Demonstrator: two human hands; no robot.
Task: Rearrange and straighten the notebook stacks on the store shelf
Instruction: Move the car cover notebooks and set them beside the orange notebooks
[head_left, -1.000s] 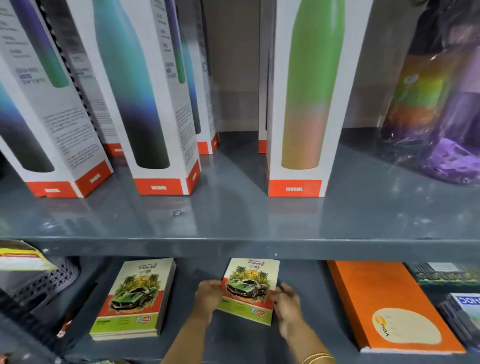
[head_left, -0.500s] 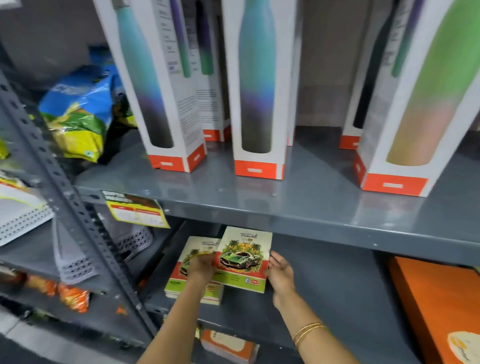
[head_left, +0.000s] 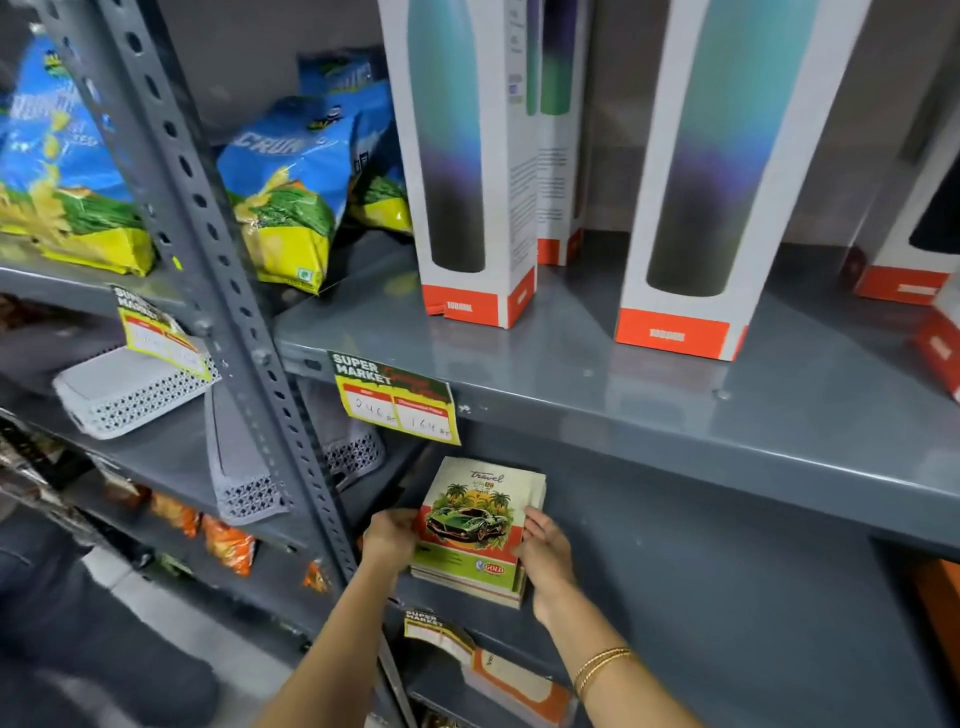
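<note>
A stack of notebooks (head_left: 475, 525) with a green car and palm trees on the cover lies at the left end of the grey lower shelf (head_left: 727, 597). My left hand (head_left: 389, 535) presses against the stack's left edge. My right hand (head_left: 545, 545) holds the right edge, fingers curled on the top cover. The top notebook sits nearly square on those beneath. The far end of the stack is partly hidden under the upper shelf.
Boxed bottles (head_left: 467, 156) stand on the upper shelf, with a price tag (head_left: 395, 397) hanging from its lip just above the stack. A perforated steel upright (head_left: 223, 260) runs left of my hands. Snack bags (head_left: 280, 187), grey baskets (head_left: 130, 389), an orange notebook (head_left: 519, 686) below.
I carried a car notebook leftwards from the middle of the shelf and set it on top of the left stack. My view swung left with it.
</note>
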